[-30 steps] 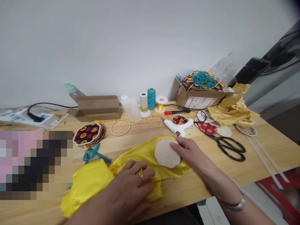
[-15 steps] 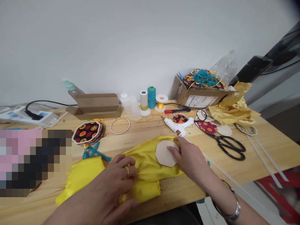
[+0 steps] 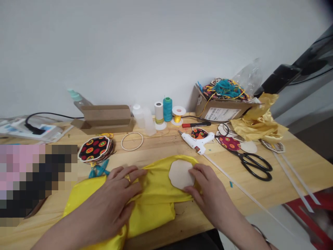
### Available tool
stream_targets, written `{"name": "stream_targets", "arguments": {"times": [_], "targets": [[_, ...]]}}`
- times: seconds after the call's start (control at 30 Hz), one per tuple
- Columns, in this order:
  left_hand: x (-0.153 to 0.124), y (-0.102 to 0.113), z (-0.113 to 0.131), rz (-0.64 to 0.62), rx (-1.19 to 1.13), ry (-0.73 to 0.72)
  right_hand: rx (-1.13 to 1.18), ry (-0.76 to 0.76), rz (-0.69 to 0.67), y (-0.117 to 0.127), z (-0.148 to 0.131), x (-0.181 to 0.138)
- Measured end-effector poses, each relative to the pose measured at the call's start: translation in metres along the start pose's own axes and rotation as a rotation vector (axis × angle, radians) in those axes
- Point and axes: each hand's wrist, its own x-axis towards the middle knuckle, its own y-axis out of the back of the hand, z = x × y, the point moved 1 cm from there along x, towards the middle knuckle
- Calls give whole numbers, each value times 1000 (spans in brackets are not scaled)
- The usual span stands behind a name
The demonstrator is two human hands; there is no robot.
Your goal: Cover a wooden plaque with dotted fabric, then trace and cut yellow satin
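Observation:
Yellow satin cloth [image 3: 156,189] lies bunched and folded along the table's front. On its right part rests a flat, pale piece with a scalloped edge [image 3: 181,174]. My right hand [image 3: 205,182] grips that piece at its right side, thumb at the lower edge and fingers at the upper right. My left hand [image 3: 122,191] is closed on the cloth to the left, its fingers bent into the folds; a gold ring is on one finger. The cloth under both palms is hidden.
Behind the cloth lie a white glue gun [image 3: 196,140], a wooden hoop [image 3: 132,141] and a marker [image 3: 196,124]. Black scissors [image 3: 256,166] and clear sticks [image 3: 239,187] are at right. A patterned stack [image 3: 94,149] with teal ribbon sits left; thread spools [image 3: 168,109] and boxes [image 3: 221,109] stand behind.
My left hand has shifted left along the cloth. My right thumb has moved from the top of the scalloped piece to its lower edge, and the piece sits slightly farther left.

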Motion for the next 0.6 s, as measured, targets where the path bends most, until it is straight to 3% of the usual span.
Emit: {"name": "stream_targets", "arguments": {"times": [0.2,0.3,0.37,0.43,0.47,0.5,0.6], "targets": [[-17,17,-14,0,42,51,29,-43,21,-1,-12,-5],[-16,30,7,165,28,117,64,-25,84,7,-5,1],[-6,31,30,263,18,47,83,0,116,12,0,8],[9,22,53,245,5,-111,99,13,118,15,3,15],[18,14,61,175,-6,-144,96,13,113,15,5,18],[26,5,66,138,-9,-152,83,5,106,14,6,21],[46,-20,67,250,-38,-42,8,-37,81,11,13,29]]}}
